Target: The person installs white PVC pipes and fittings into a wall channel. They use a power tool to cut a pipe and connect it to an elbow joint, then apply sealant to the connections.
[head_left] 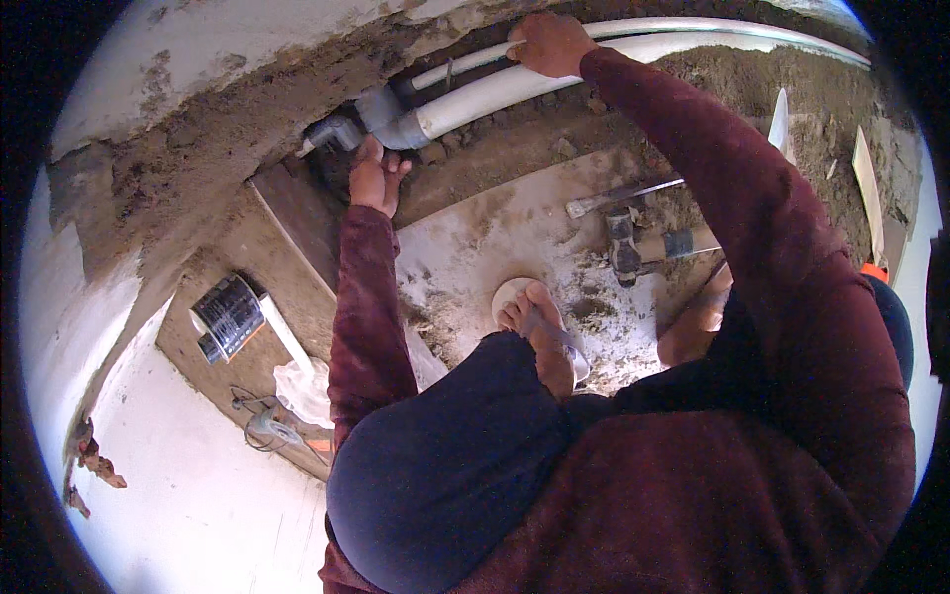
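Note:
Two white pipes run side by side in a trench along the wall foot: a thin pipe [470,68] and a thicker pipe [485,105]. My right hand [551,45] is closed round the thin one, its fingertips partly hidden behind the pipe. At the trench's left end, the thick pipe enters a large grey elbow [401,131]. A smaller grey elbow [336,131] lies just left of it. My left hand [376,180] is at these fittings, fingers curled, the index finger against the smaller elbow. Part of that grip is hidden.
A hammer [625,247] and a flat chisel [599,201] lie on the dusty floor near my feet. To the left are a black-labelled can [226,315], a white pipe piece [285,335], a plastic bag [303,388] and a wire coil [259,421]. A board [297,223] edges the trench.

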Demonstrator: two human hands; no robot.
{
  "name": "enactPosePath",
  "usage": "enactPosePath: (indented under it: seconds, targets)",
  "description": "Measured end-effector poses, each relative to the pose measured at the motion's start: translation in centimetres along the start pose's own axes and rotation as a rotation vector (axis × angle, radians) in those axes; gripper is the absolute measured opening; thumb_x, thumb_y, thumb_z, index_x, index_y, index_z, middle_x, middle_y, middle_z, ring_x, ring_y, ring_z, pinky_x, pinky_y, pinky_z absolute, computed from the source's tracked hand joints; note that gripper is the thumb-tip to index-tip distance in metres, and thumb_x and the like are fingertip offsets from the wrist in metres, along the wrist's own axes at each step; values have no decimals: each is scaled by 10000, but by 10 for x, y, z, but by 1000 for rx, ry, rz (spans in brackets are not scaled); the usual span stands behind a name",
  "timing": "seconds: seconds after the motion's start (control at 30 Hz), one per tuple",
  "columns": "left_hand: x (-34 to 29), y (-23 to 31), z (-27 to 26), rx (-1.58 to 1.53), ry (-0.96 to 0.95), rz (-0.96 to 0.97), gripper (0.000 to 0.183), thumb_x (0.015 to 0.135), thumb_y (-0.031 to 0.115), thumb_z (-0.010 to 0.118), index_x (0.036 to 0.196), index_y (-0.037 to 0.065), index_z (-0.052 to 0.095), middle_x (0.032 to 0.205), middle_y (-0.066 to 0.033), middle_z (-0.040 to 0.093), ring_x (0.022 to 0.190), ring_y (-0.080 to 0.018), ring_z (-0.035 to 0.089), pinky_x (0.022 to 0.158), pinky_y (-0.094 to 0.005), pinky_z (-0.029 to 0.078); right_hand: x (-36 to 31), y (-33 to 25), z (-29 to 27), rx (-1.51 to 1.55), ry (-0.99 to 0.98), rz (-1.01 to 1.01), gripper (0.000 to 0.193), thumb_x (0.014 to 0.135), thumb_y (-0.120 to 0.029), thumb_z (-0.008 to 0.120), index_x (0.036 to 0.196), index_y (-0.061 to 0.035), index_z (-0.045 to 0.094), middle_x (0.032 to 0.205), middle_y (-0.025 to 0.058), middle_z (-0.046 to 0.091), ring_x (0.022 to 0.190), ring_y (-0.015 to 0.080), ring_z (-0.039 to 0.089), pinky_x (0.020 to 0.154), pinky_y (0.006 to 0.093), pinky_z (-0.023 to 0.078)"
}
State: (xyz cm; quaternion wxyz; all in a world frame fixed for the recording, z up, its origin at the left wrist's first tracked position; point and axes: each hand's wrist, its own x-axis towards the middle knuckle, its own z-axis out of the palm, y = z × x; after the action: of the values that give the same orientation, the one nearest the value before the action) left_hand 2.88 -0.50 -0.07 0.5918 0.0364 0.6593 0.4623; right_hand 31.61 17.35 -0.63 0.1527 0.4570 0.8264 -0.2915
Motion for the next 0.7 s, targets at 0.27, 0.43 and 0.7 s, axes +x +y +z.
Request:
enactPosePath:
  seconds: [0.27,0.43,0.7]
  targets:
    - [-2,-6,3,-11,38,107,109,968,157,553,1055,97,578,781,34,487,621,-87,427,681,-323,501,37,-10,22,22,180,-94,387,907,-417,544,1092,-101,667,1123,149,649,1078,352,597,940,458,476]
    - [64,-48,-25,305,20,425,361,839,116,678,1174,4,604,928,-80,631,713,-160,602,649,-349,540,55,60,52,-465,96,-480,423,936,-396,498,1180,-71,615,1224,144,605,1160,355,540,997,457,431]
    - [17,-25,-44,1007,240,442,671,713,320,773,1274,31,546,1076,-173,659,1038,-311,629,928,-398,495,1,5,-25,-118,-44,-82,423,926,-422,543,1231,-135,608,1280,133,567,1167,341,530,1065,427,380]
